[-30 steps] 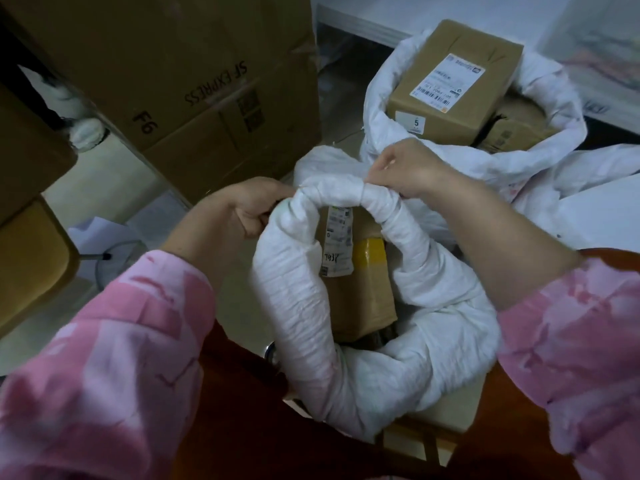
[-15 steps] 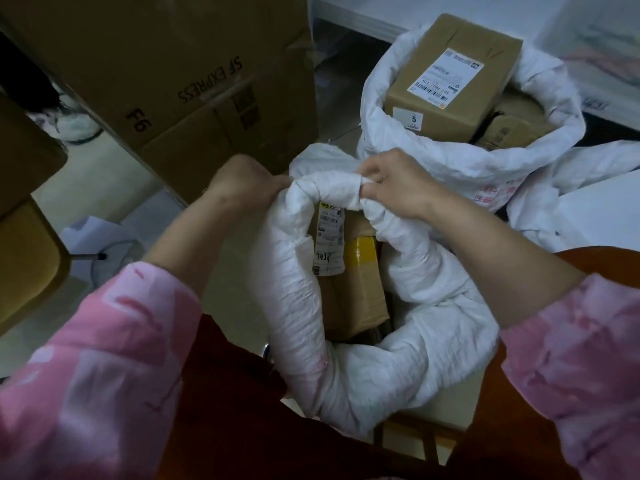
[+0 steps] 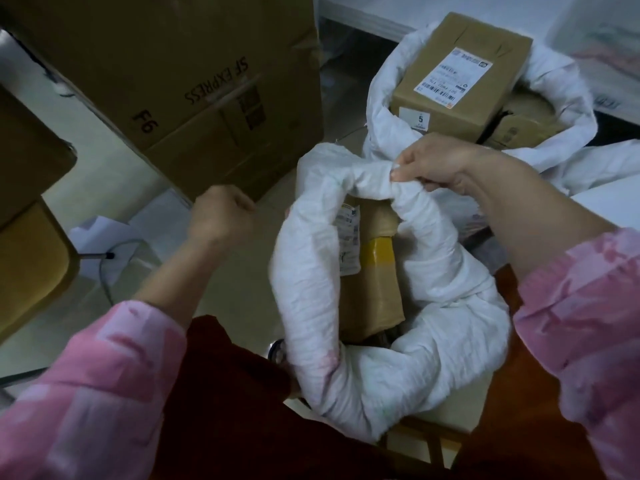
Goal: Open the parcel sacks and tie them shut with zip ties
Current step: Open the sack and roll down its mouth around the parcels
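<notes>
A white woven parcel sack point(image 3: 311, 306) stands between my knees, its mouth rolled into a thick rim. Inside it a brown parcel point(image 3: 375, 271) with yellow tape and a white label shows. My right hand point(image 3: 436, 168) pinches the far side of the rolled rim. My left hand point(image 3: 221, 216) hangs apart to the left of the sack, blurred, with its fingers curled; I see nothing in it. No zip tie is visible. Behind stands a second white sack point(image 3: 568, 98), open, with a labelled cardboard box point(image 3: 460, 74) on top.
A large brown carton point(image 3: 173, 81) marked SF EXPRESS stands at the left rear. A yellow-brown chair point(image 3: 31, 258) is at the far left. White paper point(image 3: 100, 233) and a grey cable point(image 3: 104, 271) lie on the pale floor.
My left hand has let go of the rolled rim and drawn away to the left. My right hand keeps its pinch on the rim.
</notes>
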`<state>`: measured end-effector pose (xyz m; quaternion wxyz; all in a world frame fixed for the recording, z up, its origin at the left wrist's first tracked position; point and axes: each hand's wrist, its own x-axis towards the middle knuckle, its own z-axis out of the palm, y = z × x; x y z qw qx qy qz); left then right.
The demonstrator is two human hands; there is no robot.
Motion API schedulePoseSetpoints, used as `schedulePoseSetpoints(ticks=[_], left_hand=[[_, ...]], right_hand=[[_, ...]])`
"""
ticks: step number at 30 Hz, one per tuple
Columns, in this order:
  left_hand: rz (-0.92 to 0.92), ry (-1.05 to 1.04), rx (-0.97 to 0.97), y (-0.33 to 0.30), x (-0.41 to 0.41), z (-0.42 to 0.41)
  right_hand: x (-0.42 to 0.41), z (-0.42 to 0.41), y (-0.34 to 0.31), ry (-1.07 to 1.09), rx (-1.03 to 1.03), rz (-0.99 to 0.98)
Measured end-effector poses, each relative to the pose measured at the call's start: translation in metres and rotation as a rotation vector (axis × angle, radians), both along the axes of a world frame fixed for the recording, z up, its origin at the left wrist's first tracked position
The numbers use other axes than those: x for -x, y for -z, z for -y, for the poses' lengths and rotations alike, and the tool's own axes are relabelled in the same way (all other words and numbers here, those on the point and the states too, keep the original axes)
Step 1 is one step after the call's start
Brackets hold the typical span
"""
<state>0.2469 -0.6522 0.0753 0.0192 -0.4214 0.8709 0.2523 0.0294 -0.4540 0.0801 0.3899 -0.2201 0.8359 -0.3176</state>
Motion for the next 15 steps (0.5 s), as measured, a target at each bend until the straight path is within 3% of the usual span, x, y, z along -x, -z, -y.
schedulePoseSetpoints(ticks=[3,9,15], left_hand=[[-0.171,-0.011,0.006,-0.018,0.026,-0.029],[0.004,0.112,0.182,0.004,0.037,-0.042],[0.045,0.125,0.188,0.012,0.037,-0.054]], right_hand=[[-0.016,0.020,0.002,0.020,0.018,-0.133],[-0.020,0.023,0.009,0.050,0.048,-0.105],[-0.016,0.022,0.008,0.102,0.065,-0.060]])
